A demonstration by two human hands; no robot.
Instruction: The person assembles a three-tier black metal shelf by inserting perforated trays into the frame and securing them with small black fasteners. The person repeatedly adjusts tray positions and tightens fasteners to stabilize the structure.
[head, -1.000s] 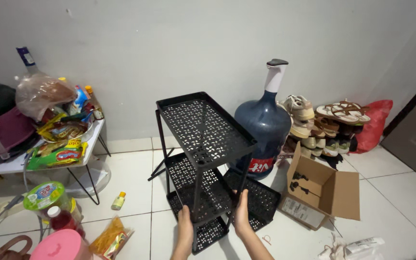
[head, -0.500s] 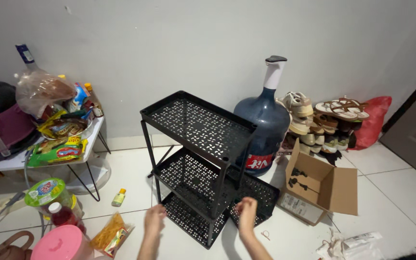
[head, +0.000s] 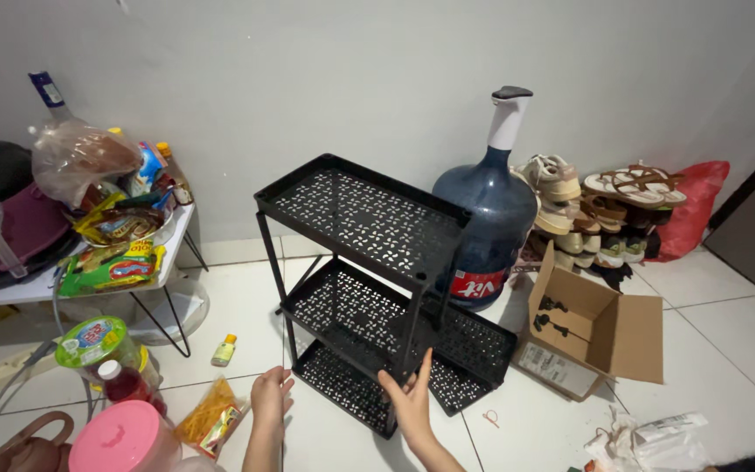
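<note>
Both hands have shifted: the right hand (head: 410, 401) now touches the front leg of the black perforated metal rack (head: 364, 280), fingers spread, while the left hand (head: 270, 392) hovers open beside it. A loose black tray (head: 474, 350), blue water jug (head: 488, 223) and cardboard box (head: 600, 336) crowd the tiled floor (head: 727, 341) just behind.

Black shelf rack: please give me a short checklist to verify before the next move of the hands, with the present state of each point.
1. Right hand on the front post of the black shelf rack: ok, it touches the post low down.
2. Left hand on the rack: not ok, open and apart from it.
3. Rack upright on the tile floor: ok.
4. Loose black shelf tray away from the rack: not ok, it lies against its right side.
5. Water jug apart from the rack: cannot tell, close behind.
</note>
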